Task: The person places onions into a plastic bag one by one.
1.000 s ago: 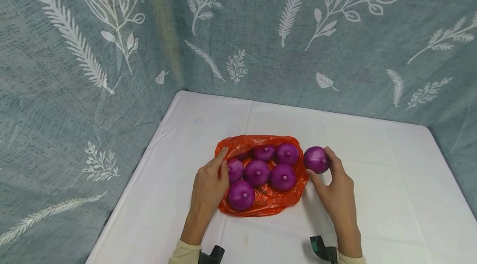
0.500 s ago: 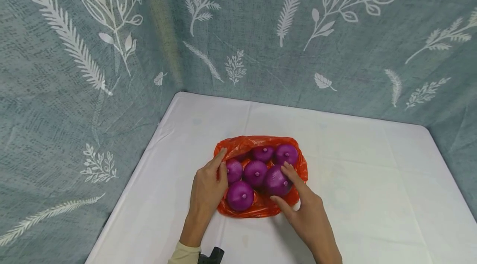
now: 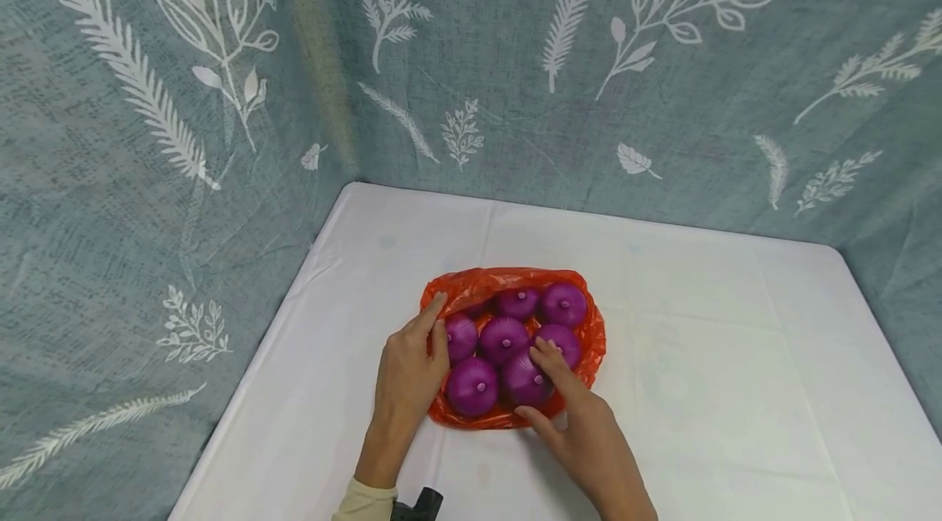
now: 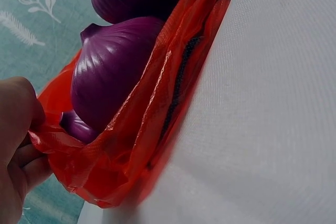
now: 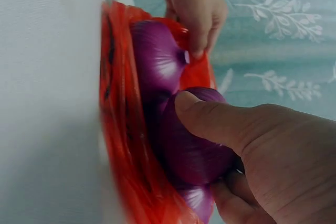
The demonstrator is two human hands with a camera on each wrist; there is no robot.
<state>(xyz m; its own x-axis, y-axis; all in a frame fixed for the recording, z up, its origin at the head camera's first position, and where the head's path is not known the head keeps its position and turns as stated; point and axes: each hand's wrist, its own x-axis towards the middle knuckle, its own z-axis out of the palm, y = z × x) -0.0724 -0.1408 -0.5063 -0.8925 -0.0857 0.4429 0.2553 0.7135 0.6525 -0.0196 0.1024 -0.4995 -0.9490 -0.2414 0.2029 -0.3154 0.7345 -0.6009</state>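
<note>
An orange-red plastic bag (image 3: 474, 285) lies with its mouth spread on the white table, holding several purple onions (image 3: 504, 341). My left hand (image 3: 412, 366) is at the bag's left side; the left wrist view shows its thumb and fingers pinching the bag's rim (image 4: 50, 142). Thumb and fingers of my right hand (image 3: 585, 431) hold one red onion (image 3: 526, 380) inside the bag's front right part, beside the front left onion (image 3: 473, 387). In the right wrist view the thumb lies across this onion (image 5: 191, 145), and the other fingers are partly hidden behind it.
A white cloth covers the table (image 3: 736, 341). Behind it and on the left hangs a blue-green curtain (image 3: 515, 136) with white leaf prints. A dark wrist mount (image 3: 418, 505) shows by the left sleeve (image 3: 364, 500).
My right hand has carried the onion from right of the bag, over the bag's right side, down into its front part. My left hand has stayed at the bag's left rim.
</note>
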